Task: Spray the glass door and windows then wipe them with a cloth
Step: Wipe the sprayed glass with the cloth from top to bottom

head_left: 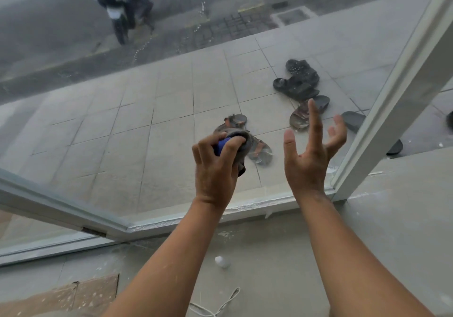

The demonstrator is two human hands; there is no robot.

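Sprayed already, seemingly: droplets (201, 2) on glass (122, 96); wiping left. Left hand (217, 169) clutching cloth (236, 145) near glass, right hand (308, 159) fingers (315, 120) spread, empty.

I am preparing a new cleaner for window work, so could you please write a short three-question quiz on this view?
1. Which hand grips the bunched grey and blue cloth?
2. True or false: the right hand holds a spray bottle.
3. What lies outside on the pale floor tiles? A) buckets B) dark sandals C) folded newspapers

Key:
1. The left hand, its fingers curled around the cloth.
2. False; it is open and empty.
3. B
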